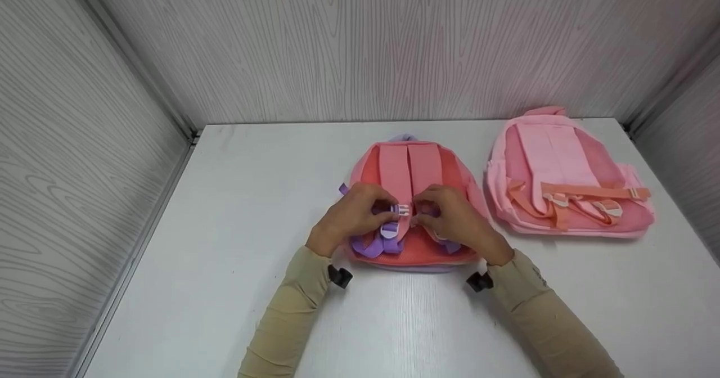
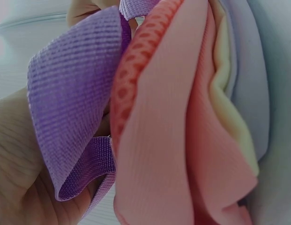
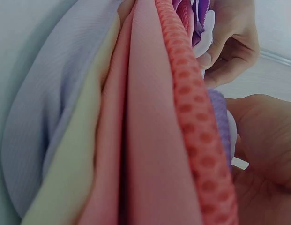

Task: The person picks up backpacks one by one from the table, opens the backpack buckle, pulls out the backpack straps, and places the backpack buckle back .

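Observation:
A coral-pink backpack [image 1: 424, 164] lies with its shoulder straps facing up. My left hand [image 1: 357, 212] pinches a white pronged buckle half [image 1: 403, 210] on a purple strap, above the left side of the pack. Opposite it, my right hand [image 1: 458, 217] has thumb and fingers curled together around the strap's other buckle end, which the fingers mostly hide. A small gap separates the two hands. In the left wrist view, a purple webbing strap [image 2: 75, 93] loops beside the left palm. White plastic [image 3: 240, 163] shows by the right palm in the right wrist view.
A light pink backpack [image 1: 557, 164] with orange straps lies to the right, close to the coral one. Both packs are on a white table [image 1: 253, 198]. Wood-grain panels [image 1: 349, 46] stand at the back and both sides.

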The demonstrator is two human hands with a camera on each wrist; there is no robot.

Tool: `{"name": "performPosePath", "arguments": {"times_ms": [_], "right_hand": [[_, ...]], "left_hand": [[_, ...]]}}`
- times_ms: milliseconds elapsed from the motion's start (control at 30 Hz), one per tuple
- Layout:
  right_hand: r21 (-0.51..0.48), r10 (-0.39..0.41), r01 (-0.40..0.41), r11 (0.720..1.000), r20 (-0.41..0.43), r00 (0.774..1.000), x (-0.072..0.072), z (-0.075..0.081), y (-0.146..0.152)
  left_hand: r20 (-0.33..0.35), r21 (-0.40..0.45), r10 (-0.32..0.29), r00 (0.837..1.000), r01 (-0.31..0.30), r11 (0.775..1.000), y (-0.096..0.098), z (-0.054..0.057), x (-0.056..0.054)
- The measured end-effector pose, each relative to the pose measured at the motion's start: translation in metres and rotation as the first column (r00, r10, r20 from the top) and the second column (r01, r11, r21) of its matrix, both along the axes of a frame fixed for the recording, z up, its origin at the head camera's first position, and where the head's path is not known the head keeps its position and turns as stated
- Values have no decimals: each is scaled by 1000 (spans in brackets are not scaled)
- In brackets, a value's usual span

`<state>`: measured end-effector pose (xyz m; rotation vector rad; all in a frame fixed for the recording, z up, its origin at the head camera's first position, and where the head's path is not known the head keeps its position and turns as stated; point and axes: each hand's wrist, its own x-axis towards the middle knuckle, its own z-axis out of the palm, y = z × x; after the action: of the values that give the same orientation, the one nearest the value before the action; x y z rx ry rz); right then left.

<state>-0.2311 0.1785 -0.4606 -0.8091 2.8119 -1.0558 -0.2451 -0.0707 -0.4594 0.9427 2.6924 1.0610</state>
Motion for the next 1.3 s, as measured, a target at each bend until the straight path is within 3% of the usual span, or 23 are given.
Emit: {"name": "performPosePath", "arguments": {"times_ms": [233,500,667,967,1300], "right_hand": [[-14,22,-22,1000,-2,1000,0,0,-9],[-20,41,-43,999,-84,996,0,-7,-13],[-26,40,-43,999,-89,995,0,-7,-15],[-64,35,-43,997,-113,993,0,-8,-12],[-123,46,-62,990,-127,991,-2,-12,-9]], "left_hand": [[6,10,0,1000,0,1000,0,1,0],[-11,5,-5,1000,5,1000,3,-1,1],[-29,-5,-2,1000,2,1000,3,-1,1],[20,14,-9,1000,9,1000,1,2,2],[14,-22,-41,999,41,999,-3,2,-3]]}}
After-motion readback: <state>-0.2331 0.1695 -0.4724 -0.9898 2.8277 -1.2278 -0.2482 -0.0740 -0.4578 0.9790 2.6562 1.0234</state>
